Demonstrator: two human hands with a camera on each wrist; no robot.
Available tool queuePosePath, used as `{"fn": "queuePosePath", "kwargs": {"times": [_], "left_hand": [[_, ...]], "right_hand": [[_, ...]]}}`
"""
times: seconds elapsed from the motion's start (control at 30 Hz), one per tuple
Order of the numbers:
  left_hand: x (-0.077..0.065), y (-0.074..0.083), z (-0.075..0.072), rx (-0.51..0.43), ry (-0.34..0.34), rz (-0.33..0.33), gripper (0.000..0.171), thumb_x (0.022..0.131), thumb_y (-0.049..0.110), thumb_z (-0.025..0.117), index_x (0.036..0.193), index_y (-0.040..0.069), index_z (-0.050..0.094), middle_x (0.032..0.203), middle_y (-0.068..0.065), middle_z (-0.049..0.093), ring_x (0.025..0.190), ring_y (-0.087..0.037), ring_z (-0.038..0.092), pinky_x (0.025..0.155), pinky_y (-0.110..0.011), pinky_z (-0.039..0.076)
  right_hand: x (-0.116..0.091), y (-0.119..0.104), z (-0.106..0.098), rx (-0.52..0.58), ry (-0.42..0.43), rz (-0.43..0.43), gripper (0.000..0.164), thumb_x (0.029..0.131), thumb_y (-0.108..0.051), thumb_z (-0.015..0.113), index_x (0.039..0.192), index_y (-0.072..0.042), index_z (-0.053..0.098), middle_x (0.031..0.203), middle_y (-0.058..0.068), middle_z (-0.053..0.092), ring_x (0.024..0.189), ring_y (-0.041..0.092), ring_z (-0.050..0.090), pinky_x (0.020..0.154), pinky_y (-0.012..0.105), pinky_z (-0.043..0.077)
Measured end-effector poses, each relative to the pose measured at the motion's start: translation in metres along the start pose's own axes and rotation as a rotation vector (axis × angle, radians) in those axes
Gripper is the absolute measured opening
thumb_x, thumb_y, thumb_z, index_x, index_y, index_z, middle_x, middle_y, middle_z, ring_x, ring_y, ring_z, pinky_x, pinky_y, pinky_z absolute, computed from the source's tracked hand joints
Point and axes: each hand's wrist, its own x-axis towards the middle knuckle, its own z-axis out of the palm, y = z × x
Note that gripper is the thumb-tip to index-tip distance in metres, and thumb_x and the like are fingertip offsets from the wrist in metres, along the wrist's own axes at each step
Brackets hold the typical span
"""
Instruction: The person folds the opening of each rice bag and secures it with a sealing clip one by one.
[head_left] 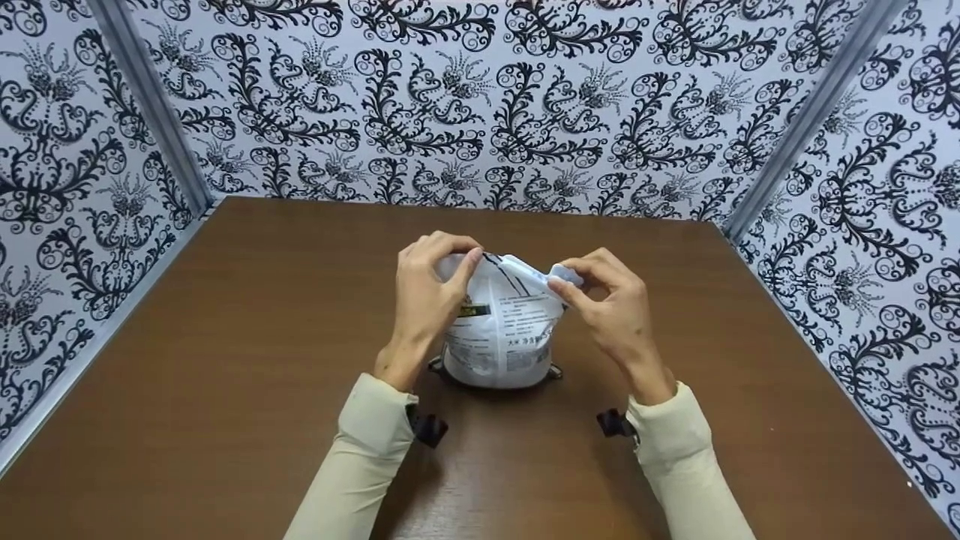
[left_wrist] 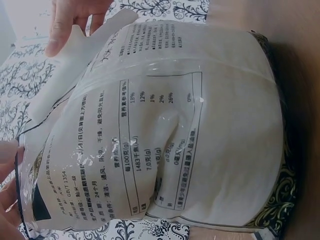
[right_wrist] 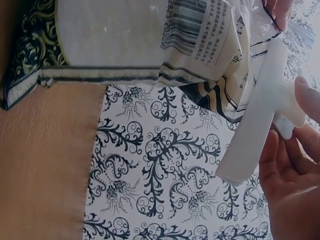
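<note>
A clear and white rice bag (head_left: 499, 349) with printed text stands upright on the table between the hands. My left hand (head_left: 431, 292) pinches its top edge at the left corner. A white bag clip (head_left: 525, 271) lies along the right part of the bag's top edge. My right hand (head_left: 613, 304) grips the tab of this clip between thumb and fingers. In the right wrist view the long bar of the clip (right_wrist: 255, 120) slants across the bag's mouth, its lower end sticking out past the bag. Whether the clip is fastened cannot be told.
The brown wooden table (head_left: 225, 337) spreads around the bag. White panels (head_left: 450, 97) with black scrollwork enclose it at the back and both sides, joined by grey metal posts (head_left: 154, 105). A small black camera (head_left: 431, 430) sits at the left wrist.
</note>
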Motion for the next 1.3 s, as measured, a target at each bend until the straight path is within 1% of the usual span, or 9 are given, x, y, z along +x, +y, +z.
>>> {"fn": "queuePosePath", "kwargs": {"times": [0.17,0.33,0.43,0.67,0.9,1.07,1.3], "left_hand": [[-0.0003,-0.0002,0.0015,-0.007,0.013,0.008,0.011,0.096,0.024,0.075,0.099,0.016,0.081,0.097,0.002,0.078,0.101,-0.018,0.068,0.113,-0.042,0.040],[0.0002,-0.0008,0.0018,-0.017,0.030,0.019,0.012,0.095,0.024,0.076,0.099,0.015,0.083,0.097,0.001,0.079,0.101,-0.019,0.068,0.112,-0.043,0.040],[0.0000,-0.0012,0.0017,-0.020,0.039,0.019,0.012,0.094,0.024,0.077,0.100,0.015,0.083,0.098,0.000,0.079,0.101,-0.020,0.068,0.113,-0.044,0.040],[0.0004,-0.0006,0.0020,-0.033,0.053,0.018,0.012,0.094,0.025,0.077,0.100,0.015,0.083,0.097,-0.001,0.079,0.100,-0.021,0.068,0.112,-0.045,0.040],[0.0009,-0.0005,0.0038,-0.034,0.064,0.031,0.011,0.093,0.024,0.078,0.097,0.016,0.084,0.096,0.000,0.079,0.097,-0.020,0.068,0.110,-0.043,0.041],[0.0005,0.0010,0.0035,-0.045,0.064,0.020,0.010,0.093,0.023,0.078,0.097,0.016,0.084,0.096,0.000,0.079,0.098,-0.020,0.068,0.111,-0.043,0.041],[-0.0001,0.0022,0.0029,-0.043,0.065,0.002,0.009,0.092,0.022,0.079,0.097,0.016,0.083,0.095,0.001,0.080,0.097,-0.019,0.068,0.111,-0.043,0.041]], "right_hand": [[-0.0011,0.0001,0.0004,-0.047,0.020,-0.047,0.020,0.083,-0.011,0.087,0.101,-0.006,0.081,0.084,0.007,0.064,0.073,0.007,0.060,0.065,0.014,0.054],[0.0007,0.0006,0.0025,-0.039,0.034,-0.103,0.018,0.082,-0.010,0.088,0.098,-0.005,0.082,0.080,0.008,0.063,0.071,0.005,0.059,0.063,0.013,0.053],[0.0023,0.0005,0.0039,-0.028,0.040,-0.122,0.018,0.081,-0.009,0.088,0.098,-0.006,0.082,0.079,0.009,0.063,0.070,0.005,0.059,0.063,0.012,0.052],[0.0038,-0.0003,0.0043,-0.019,0.033,-0.106,0.018,0.081,-0.009,0.088,0.098,-0.007,0.082,0.080,0.008,0.064,0.069,0.007,0.061,0.062,0.014,0.054],[0.0059,0.0000,0.0049,0.006,0.043,-0.135,0.018,0.079,-0.006,0.089,0.097,-0.004,0.082,0.077,0.010,0.063,0.066,0.007,0.059,0.060,0.015,0.053],[0.0066,-0.0013,0.0065,0.004,0.036,-0.139,0.019,0.080,-0.006,0.088,0.097,-0.005,0.082,0.077,0.010,0.064,0.066,0.005,0.059,0.060,0.013,0.052],[0.0065,-0.0025,0.0085,0.001,0.022,-0.133,0.020,0.079,-0.009,0.089,0.098,-0.005,0.082,0.079,0.009,0.064,0.068,0.006,0.062,0.061,0.015,0.055]]}}
